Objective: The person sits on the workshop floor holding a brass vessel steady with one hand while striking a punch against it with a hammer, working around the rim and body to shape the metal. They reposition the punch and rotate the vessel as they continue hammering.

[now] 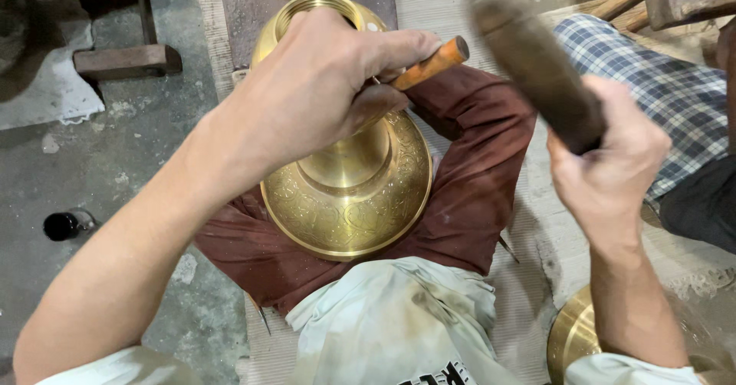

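A shiny brass vessel (349, 193) with an engraved flared rim lies on my lap, its other mouth pointing away from me. My left hand (322, 86) rests on the vessel's narrow waist and grips a chisel with an orange wooden handle (433, 63), whose tip is hidden under my fingers. My right hand (609, 159) is raised to the right and holds a dark wooden mallet (533, 59), blurred and angled up to the left above the chisel. My legs are in maroon trousers (475, 178).
A second brass piece (571, 335) shows at the lower right. Another person's checked cloth (667, 93) lies at the right. A small black bottle (65, 224) stands on the concrete floor at left, a wooden stool (126, 59) at upper left, and wooden pieces at upper right.
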Available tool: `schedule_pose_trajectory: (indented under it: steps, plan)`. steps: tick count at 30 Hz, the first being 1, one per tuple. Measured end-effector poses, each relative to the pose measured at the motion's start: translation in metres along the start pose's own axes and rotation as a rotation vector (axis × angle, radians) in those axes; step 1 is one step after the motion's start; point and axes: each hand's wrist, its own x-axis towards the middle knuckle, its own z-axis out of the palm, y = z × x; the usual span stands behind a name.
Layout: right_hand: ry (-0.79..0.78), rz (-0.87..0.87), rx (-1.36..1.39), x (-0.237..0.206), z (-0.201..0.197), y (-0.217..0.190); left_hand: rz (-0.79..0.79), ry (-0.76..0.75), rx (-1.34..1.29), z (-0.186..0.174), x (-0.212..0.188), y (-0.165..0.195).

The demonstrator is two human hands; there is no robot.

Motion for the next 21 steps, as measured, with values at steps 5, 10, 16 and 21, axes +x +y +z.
schedule_pose_trajectory:
  steps: [5, 10, 16, 21]
  plan:
    - [0.003, -0.053, 0.247, 0.014, -0.011, -0.002, -0.066, 0.02, 0.037, 0.004, -0.011, 0.003]
    - [-0.008, -0.074, 0.385, 0.015, -0.021, 0.0, -0.089, 0.133, -0.008, 0.013, -0.019, 0.008]
    - [-0.01, -0.18, 0.245, 0.015, -0.034, 0.003, -0.096, 0.242, -0.012, 0.019, -0.032, 0.019]
    - [-0.024, -0.187, 0.16, 0.026, -0.043, -0.012, -0.122, 0.266, 0.046, 0.025, -0.037, 0.017]
